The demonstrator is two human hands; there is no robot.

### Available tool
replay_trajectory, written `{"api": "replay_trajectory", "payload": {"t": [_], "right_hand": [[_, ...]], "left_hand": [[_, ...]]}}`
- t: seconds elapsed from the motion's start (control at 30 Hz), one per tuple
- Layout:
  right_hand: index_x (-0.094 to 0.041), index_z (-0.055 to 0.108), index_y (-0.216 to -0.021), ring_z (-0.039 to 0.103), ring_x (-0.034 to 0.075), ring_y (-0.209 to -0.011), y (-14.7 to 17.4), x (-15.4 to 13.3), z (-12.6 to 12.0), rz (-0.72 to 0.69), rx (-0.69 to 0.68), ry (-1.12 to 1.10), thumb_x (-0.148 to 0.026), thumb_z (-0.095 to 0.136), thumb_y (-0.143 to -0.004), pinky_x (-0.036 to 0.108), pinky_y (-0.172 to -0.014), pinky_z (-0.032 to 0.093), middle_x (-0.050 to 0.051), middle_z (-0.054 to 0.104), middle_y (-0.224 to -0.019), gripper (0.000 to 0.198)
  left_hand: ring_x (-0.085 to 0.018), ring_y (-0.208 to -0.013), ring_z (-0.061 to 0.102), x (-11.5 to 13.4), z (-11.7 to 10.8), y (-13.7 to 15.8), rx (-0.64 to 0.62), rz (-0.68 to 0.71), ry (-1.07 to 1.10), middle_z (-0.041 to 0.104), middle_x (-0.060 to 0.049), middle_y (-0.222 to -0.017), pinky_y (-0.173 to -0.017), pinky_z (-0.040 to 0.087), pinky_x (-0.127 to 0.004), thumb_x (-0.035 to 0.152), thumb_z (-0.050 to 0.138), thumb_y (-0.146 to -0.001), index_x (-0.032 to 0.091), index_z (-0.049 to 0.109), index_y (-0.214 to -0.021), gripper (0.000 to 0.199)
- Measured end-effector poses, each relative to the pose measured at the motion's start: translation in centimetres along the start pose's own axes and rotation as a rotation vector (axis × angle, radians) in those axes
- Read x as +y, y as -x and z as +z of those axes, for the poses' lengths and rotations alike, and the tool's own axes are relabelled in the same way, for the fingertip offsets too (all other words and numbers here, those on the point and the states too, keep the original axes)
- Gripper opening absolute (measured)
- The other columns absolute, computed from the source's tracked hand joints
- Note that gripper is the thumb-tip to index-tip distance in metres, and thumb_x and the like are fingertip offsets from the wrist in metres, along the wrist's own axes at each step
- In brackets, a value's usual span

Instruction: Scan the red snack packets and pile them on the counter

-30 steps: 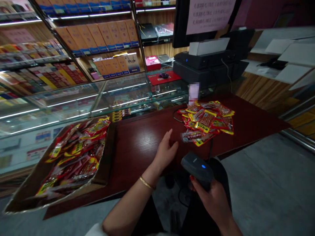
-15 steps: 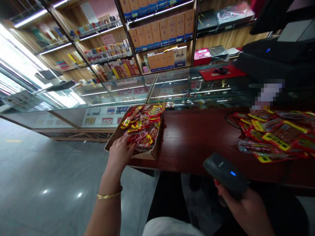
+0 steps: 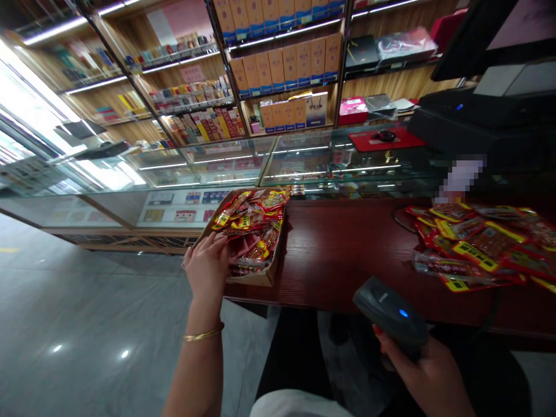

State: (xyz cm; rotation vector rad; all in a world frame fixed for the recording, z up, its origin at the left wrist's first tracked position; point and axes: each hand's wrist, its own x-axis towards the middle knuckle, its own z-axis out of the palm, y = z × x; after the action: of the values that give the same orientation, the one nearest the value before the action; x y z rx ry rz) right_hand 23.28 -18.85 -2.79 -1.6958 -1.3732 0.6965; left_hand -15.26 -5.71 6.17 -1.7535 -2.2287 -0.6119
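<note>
In my right hand (image 3: 428, 365) is a dark grey handheld barcode scanner (image 3: 388, 315) with a blue light on top, held above the counter's front edge. My left hand (image 3: 207, 263), a gold bangle on its wrist, is at the near left corner of an open cardboard box (image 3: 254, 279). Its fingers are bent over the box's left side; what they grip, if anything, is hidden. Red and yellow snack packets (image 3: 249, 223) fill the box. A clear-wrapped packet (image 3: 247, 264) lies right beside the left hand.
More snack packets (image 3: 482, 246) lie heaped on the right of the brown wooden counter (image 3: 330, 249). Behind it runs a glass display case (image 3: 313, 152) with a mouse (image 3: 384, 135) on a red pad (image 3: 362, 142). A monitor (image 3: 473, 40) stands back right.
My left hand has drawn back from the packets to the box's left side. Packets near it have shifted. My right hand still holds the scanner, and the view has tilted slightly.
</note>
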Motion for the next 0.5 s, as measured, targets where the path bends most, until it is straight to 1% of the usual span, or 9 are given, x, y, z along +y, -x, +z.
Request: {"api": "replay_trajectory", "payload": {"t": [0.07,0.13,0.17,0.2,0.27,0.3,0.37,0.43,0.5], "right_hand": [[-0.024,0.081,-0.079,0.079,0.029,-0.07,0.1,0.4,0.0,0.024,0.006,-0.001,-0.063,0.073,-0.074,0.029,-0.054,0.061,0.007,0.081,-0.073,0.04],[-0.023,0.081,-0.082,0.079,0.03,-0.072,0.2,0.7,0.1,0.053,0.002,-0.015,-0.061,0.073,-0.075,0.029,-0.055,0.061,0.008,0.082,-0.077,0.04],[-0.022,0.081,-0.082,0.079,0.03,-0.073,0.3,0.9,0.1,0.067,-0.004,-0.027,-0.061,0.073,-0.075,0.029,-0.056,0.062,0.008,0.082,-0.079,0.04],[-0.021,0.081,-0.083,0.079,0.03,-0.075,0.4,1.0,0.2,0.078,-0.013,-0.037,-0.06,0.073,-0.075,0.029,-0.058,0.062,0.009,0.082,-0.081,0.041],[-0.021,0.081,-0.083,0.079,0.03,-0.076,0.5,1.2,0.2,0.084,-0.014,-0.05,-0.06,0.073,-0.075,0.029,-0.061,0.063,0.009,0.082,-0.082,0.041],[-0.021,0.081,-0.084,0.079,0.029,-0.075,0.6,1.2,0.1,0.08,-0.004,-0.052,-0.06,0.073,-0.075,0.029,-0.062,0.063,0.009,0.083,-0.082,0.041],[-0.022,0.081,-0.084,0.079,0.028,-0.072,0.6,1.1,0.0,0.065,0.015,-0.052,-0.06,0.073,-0.076,0.029,-0.06,0.063,0.009,0.082,-0.081,0.04],[-0.022,0.081,-0.083,0.078,0.028,-0.068,0.5,0.7,-0.2,0.054,0.031,-0.05,-0.06,0.073,-0.076,0.03,-0.059,0.062,0.008,0.082,-0.079,0.039],[-0.023,0.08,-0.077,0.078,0.029,-0.068,0.4,0.3,-0.6,0.041,0.051,-0.032,-0.061,0.072,-0.076,0.032,-0.063,0.063,0.008,0.081,-0.074,0.039]], "left_hand": [[-0.032,-0.136,0.052,0.0,-1.0,0.8,0.173,0.055,0.037,0.065,-0.011,-0.139,-0.117,0.025,-0.057,0.036,0.052,-0.097,0.026,0.076,-0.112,0.03],[-0.033,-0.138,0.049,0.3,-2.3,1.1,0.269,0.088,0.075,0.068,-0.01,-0.134,-0.118,0.019,-0.06,0.038,0.056,-0.096,0.028,0.076,-0.107,0.025],[-0.033,-0.133,0.054,0.6,-3.0,1.1,0.295,0.077,0.119,0.071,-0.01,-0.127,-0.117,0.023,-0.059,0.038,0.057,-0.096,0.027,0.075,-0.104,0.023],[-0.031,-0.123,0.061,0.9,-3.6,1.0,0.311,0.041,0.185,0.074,-0.01,-0.118,-0.112,0.032,-0.057,0.038,0.057,-0.096,0.025,0.074,-0.102,0.022],[-0.024,-0.094,0.069,2.0,-4.4,0.8,0.356,-0.085,0.391,0.074,-0.007,-0.095,-0.092,0.051,-0.044,0.041,0.057,-0.095,0.021,0.069,-0.098,0.024],[-0.02,-0.081,0.068,2.8,-4.6,0.8,0.37,-0.155,0.525,0.071,-0.004,-0.086,-0.079,0.054,-0.036,0.044,0.057,-0.094,0.019,0.066,-0.097,0.026],[-0.015,-0.069,0.064,5.1,-4.0,1.3,0.291,-0.253,0.833,0.065,0.001,-0.078,-0.062,0.052,-0.027,0.049,0.059,-0.092,0.02,0.061,-0.094,0.03],[-0.014,-0.07,0.064,7.9,-2.4,2.4,0.042,-0.288,1.163,0.066,0.001,-0.081,-0.057,0.053,-0.024,0.052,0.064,-0.088,0.021,0.059,-0.093,0.032],[-0.016,-0.078,0.067,10.9,0.1,4.0,-0.248,-0.338,1.431,0.068,0.0,-0.089,-0.064,0.059,-0.026,0.051,0.069,-0.085,0.021,0.059,-0.093,0.033]]}}
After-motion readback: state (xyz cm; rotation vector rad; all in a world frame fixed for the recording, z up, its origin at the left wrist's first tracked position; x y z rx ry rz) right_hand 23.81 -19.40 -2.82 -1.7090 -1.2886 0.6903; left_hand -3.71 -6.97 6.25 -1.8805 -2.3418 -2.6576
